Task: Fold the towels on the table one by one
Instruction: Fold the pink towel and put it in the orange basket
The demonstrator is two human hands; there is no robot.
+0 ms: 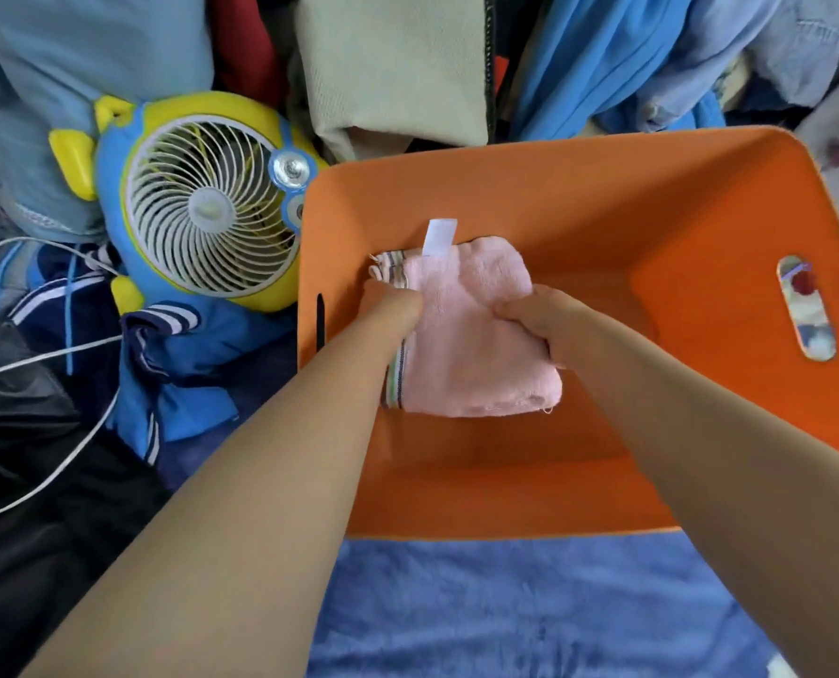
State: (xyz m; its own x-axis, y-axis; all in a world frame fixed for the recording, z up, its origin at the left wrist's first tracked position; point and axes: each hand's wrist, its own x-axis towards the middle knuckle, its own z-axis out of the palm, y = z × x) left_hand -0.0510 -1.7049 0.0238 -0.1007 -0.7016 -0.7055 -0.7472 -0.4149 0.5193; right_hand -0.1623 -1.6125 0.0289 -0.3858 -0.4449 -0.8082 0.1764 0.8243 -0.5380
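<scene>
- Folded pink terry towel with a white tag, lying inside the orange plastic bin, atop a striped folded towel.
- Left hand curled, gripping the pink towel's left edge.
- Right hand curled, pinching its right side.
- Blue-and-yellow fish-shaped fan just left of the bin.
- Blue fleece cloth under the bin's near side.

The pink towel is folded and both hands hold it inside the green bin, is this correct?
Not quite: the bin is orange, not green. The head view shows it. The rest stands: both hands, left and right, hold the folded pink towel inside it.
</scene>
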